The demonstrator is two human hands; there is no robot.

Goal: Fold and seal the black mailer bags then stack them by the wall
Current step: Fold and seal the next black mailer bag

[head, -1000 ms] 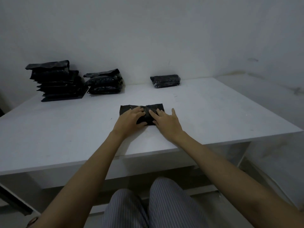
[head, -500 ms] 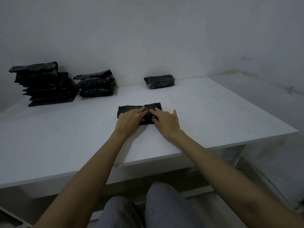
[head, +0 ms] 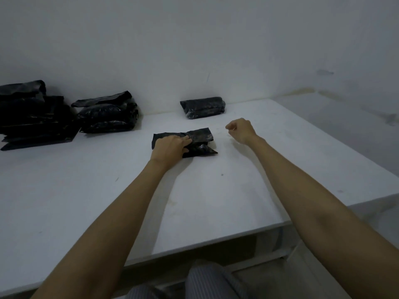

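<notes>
Where the white wall (head: 194, 50) meets the white table (head: 108, 201), three groups of black mailer bags are seen. At the far left, a tall stack (head: 32, 117) is cut off by the picture's edge — its lowest bag juts forward, flat on the tabletop. Just beside it to the right, a shorter stack (head: 108, 115) is topped by a loose flap. Well apart from both, further right, a single sealed bag (head: 203, 107) lies close to the wall.

Nearer the middle of the table, a folded mailer bag (head: 199, 141) is laid flat, its upper flap turned over the bundle and its lower right corner poking out to a point. It is pressed down by the left hand (head: 169, 147), which is spread palm-down over the bag's left half, fingers fairly straight and reaching toward the centre fold; the thumb lies along the nearer side of the bag.

To the right of the bag and clear of it, the right hand (head: 240, 130) is held above the tabletop with its fingers curled inward. Whether something thin is pinched between thumb and forefinger cannot be told — the fingertips are too small and dim.

At the bottom edge, striped trousers (head: 207, 281) are visible below the table's front rim.
</notes>
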